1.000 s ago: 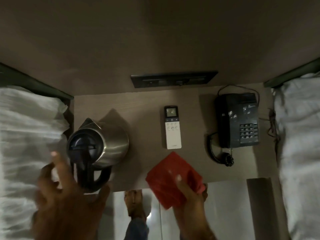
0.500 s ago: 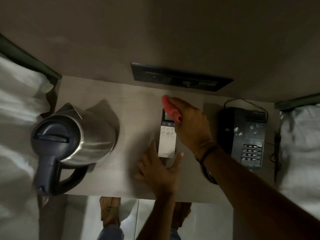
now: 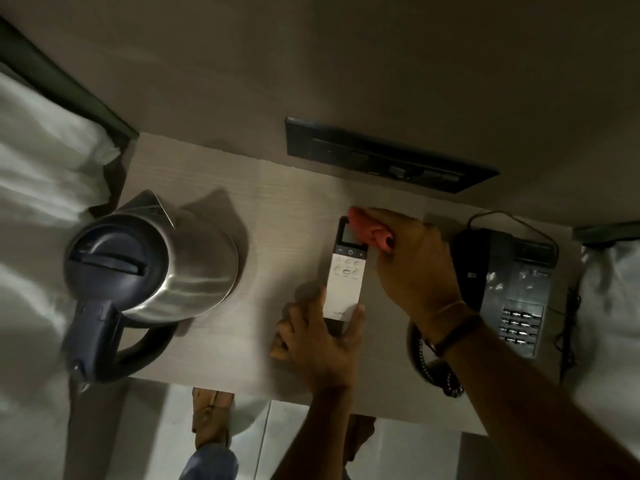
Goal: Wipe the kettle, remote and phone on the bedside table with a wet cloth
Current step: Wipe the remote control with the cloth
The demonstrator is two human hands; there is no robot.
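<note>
The remote [image 3: 346, 271] lies flat near the middle of the pale wooden surface [image 3: 277, 209], its dark screen end pointing to 12 o'clock and its white button face up. The left hand [image 3: 318, 341] pins the remote's 6 o'clock end, thumb on one long edge and fingers on the other, so it is grasping the remote against the surface. The right hand [image 3: 412, 268] reaches in from 4 o'clock, clenched around a bunched red cloth [image 3: 372, 230], and presses that cloth onto the remote's screen end at the 1 o'clock corner. A dark band sits on the right wrist.

At 9 o'clock from the remote, well apart from it, stands the steel kettle [image 3: 152, 265], upright, with its dark blue lid closed, its spout toward 12 o'clock and its handle toward 6 o'clock. At 3 o'clock sits the black phone [image 3: 512, 289], partly hidden behind the right forearm, its keypad visible and its coiled cord looping toward 6 o'clock. On the wall at 12 o'clock a dark switch panel [image 3: 388, 157] runs lengthwise. White bedding [image 3: 38, 174] flanks the surface on both sides.
</note>
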